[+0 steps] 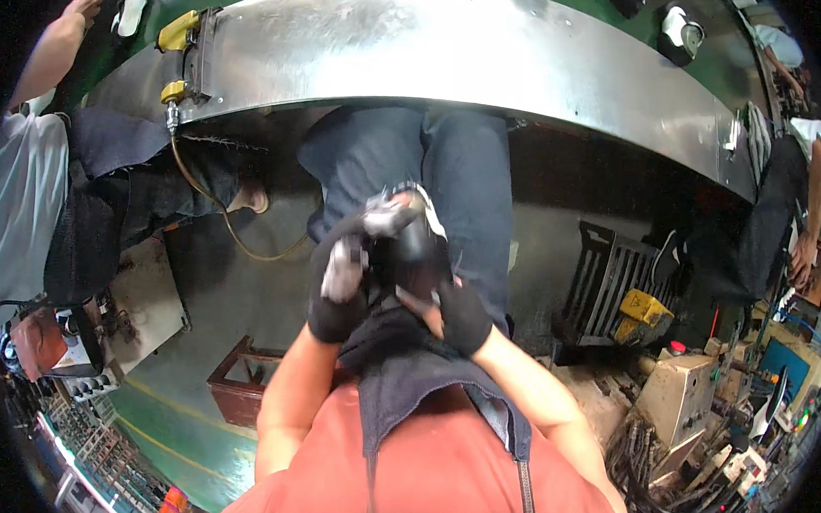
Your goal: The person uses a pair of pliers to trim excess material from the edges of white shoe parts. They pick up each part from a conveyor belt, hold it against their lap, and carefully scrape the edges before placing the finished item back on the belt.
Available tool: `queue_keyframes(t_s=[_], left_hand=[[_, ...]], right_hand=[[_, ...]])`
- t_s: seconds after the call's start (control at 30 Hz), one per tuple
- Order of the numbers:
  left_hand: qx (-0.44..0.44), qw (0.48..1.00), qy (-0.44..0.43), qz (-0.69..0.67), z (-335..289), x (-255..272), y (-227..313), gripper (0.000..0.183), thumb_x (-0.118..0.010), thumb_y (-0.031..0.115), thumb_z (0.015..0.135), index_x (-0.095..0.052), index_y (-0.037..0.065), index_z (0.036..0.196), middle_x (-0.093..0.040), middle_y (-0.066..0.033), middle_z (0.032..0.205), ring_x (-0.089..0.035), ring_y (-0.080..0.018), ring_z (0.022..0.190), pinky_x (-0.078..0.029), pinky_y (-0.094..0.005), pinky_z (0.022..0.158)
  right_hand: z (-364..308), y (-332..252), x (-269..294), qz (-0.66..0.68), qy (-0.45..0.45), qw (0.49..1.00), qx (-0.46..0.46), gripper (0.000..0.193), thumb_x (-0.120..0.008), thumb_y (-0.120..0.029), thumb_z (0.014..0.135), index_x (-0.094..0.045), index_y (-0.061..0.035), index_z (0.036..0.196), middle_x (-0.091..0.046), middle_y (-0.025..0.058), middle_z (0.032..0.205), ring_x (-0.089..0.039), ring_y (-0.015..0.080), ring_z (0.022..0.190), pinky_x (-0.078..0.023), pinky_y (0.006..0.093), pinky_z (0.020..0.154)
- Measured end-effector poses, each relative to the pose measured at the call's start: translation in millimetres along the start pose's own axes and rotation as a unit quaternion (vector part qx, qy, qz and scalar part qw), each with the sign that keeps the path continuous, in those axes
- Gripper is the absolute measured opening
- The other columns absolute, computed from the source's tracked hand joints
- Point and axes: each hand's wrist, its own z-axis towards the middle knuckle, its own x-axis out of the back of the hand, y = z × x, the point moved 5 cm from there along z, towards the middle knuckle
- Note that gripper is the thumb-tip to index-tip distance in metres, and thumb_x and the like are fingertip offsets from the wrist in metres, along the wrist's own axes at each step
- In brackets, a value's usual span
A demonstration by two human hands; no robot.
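A black shoe [418, 252] with a white sole edge rests over my lap, partly hidden by my hands and blurred by motion. My left hand [343, 270], in a dark glove with whitish coverings on the fingers, curls round its left side and far end. On the near right side, my right hand [461, 317], in a dark fingerless glove, grips the shoe with thumb and fingers. Beneath it lie my dark trousers [475, 186] and a dark apron [432, 374].
Ahead runs a curved-looking metal bench [366, 41]. A yellow air tool [179, 35] hangs at its left end, its hose [201, 185] trailing down. People sit at both sides. A slatted black rack [604, 276], a yellow part [644, 311] and a machine box [677, 396] stand right; a brown stool [237, 382] stands left.
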Motion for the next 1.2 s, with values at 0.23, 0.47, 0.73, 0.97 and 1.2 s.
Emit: queue_keyframes(t_s=[0.23, 0.47, 0.73, 0.97, 1.2], left_hand=[[0.102, 0.988, 0.004, -0.119, -49, 2, -92, 0.095, -0.053, 0.067, 0.078, -0.027, 0.0, 0.14, -0.034, -0.0159, 0.142, -0.033, -0.0287, 0.132, -0.024, -0.0414, 0.11], [-0.007, 0.945, 0.004, 0.328, 13, 13, -65, 0.054, -0.053, 0.025, 0.088, -0.039, 0.001, 0.134, -0.055, -0.0194, 0.123, -0.061, -0.0268, 0.103, -0.05, -0.0346, 0.086], [0.1, 0.938, 0.1, 0.317, 27, 11, -66, 0.05, -0.063, 0.021, 0.082, -0.045, 0.002, 0.125, -0.065, -0.0203, 0.087, -0.064, -0.0354, 0.084, -0.049, -0.0392, 0.073], [0.031, 0.942, 0.069, 0.327, -27, -20, -58, 0.045, -0.057, 0.017, 0.088, -0.048, -0.003, 0.127, -0.059, -0.0248, 0.115, -0.059, -0.0349, 0.106, -0.045, -0.0376, 0.089], [0.083, 0.893, -0.214, 0.387, -14, -19, -9, 0.049, -0.052, 0.016, 0.09, -0.039, -0.006, 0.133, -0.054, -0.0266, 0.121, -0.053, -0.0331, 0.115, -0.04, -0.0372, 0.098]], right_hand=[[-70, 23, -6, -0.036, -0.112, 0.991, 0.067, 0.049, -0.068, -0.032, 0.068, -0.059, -0.0006, 0.105, -0.058, 0.0212, 0.107, -0.058, 0.0348, 0.099, -0.045, 0.043, 0.088], [9, -37, 67, 0.057, -0.078, 0.993, -0.071, 0.041, -0.051, -0.04, 0.09, -0.057, 0.0002, 0.086, -0.058, 0.0179, 0.074, -0.058, 0.0297, 0.065, -0.045, 0.0397, 0.061], [49, 65, 41, 0.346, -0.092, 0.859, -0.366, 0.058, -0.031, -0.054, 0.096, -0.058, -0.0051, 0.081, -0.054, 0.0056, 0.06, -0.051, 0.0146, 0.05, -0.044, 0.0276, 0.05], [36, 67, 44, 0.462, -0.029, 0.817, -0.342, 0.05, -0.037, -0.049, 0.097, -0.062, -0.0056, 0.098, -0.062, 0.0027, 0.082, -0.059, 0.0136, 0.074, -0.049, 0.0283, 0.066], [39, 8, 90, -0.065, -0.277, 0.932, -0.225, 0.057, -0.038, -0.048, 0.094, -0.063, 0.003, 0.085, -0.061, 0.0243, 0.07, -0.061, 0.0336, 0.059, -0.047, 0.0422, 0.058]])
